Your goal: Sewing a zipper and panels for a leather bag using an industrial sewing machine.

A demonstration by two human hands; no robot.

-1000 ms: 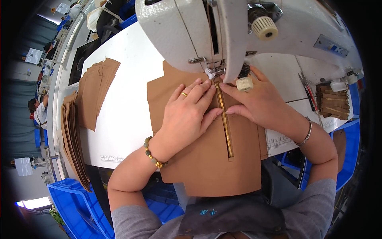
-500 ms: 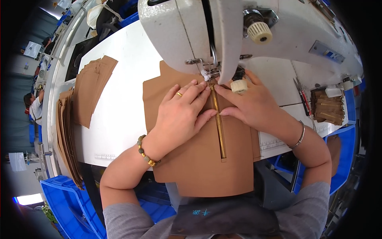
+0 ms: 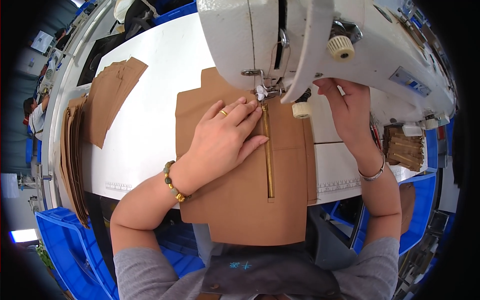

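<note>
A brown panel (image 3: 240,200), leather-like, lies under the needle end of a white sewing machine (image 3: 230,40). A gold-toothed zipper (image 3: 270,165) runs lengthwise in a narrow slot in it. My left hand (image 3: 225,130) rests open and flat on the panel, left of the zipper, its fingertips close to the presser foot (image 3: 265,92). Raised off the panel, my right hand (image 3: 350,112) reaches up to the underside of the machine arm, behind a cream knob (image 3: 301,110). Its thumb and fingers come together there, partly hidden by the machine; what they grip cannot be made out.
Brown pieces lie fanned (image 3: 112,95) at the left, beside a stack (image 3: 74,150) hanging over the table edge. Small zippered pieces (image 3: 404,147) sit at the right near scissors-like tools. Blue bins (image 3: 75,250) stand below on both sides. A person (image 3: 37,115) sits far left.
My right hand has left the panel beside the zipper and moved up and right to the machine arm. My left hand stays on the panel. The view has shifted slightly.
</note>
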